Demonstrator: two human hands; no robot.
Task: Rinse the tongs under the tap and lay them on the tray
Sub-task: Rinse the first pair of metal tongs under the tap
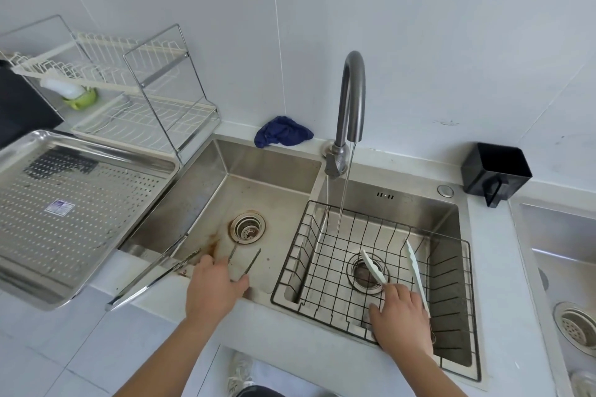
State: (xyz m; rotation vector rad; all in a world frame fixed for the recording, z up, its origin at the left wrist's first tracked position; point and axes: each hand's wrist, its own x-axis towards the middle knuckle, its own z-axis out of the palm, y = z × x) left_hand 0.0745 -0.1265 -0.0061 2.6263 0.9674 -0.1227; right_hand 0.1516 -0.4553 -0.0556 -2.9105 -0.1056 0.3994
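**Both hands in the sink, white tongs in my right**

- Double sink [267, 171]: left basin bare steel, right basin fitted with a wire basket [325, 267].
- Perforated tray [80, 219] sits on the counter left of the sink. No tongs on it.
- Tap [353, 90] is running. The stream [345, 190] falls into the far side of the basket, apart from the white tongs.
- Long steel tongs [151, 274] lie slanted across the counter edge and the left basin's near corner. Handle end is near the tray, tips are just beside my left hand.
- Left hand [211, 287] is down in the left basin, thumb stretched out to the right. My fingers are hidden behind the back of the hand, so I can't tell if they grip anything.
- Right hand [401, 319] is inside the basket, fingers curled over the near end of the white tongs [374, 267]. I have hold of them. Their arms are spread in a V pointing away from me, over the right drain.
- Slim steel tongs [253, 263] lie on the left basin floor, near ends at my left fingertips. Contact is unclear.
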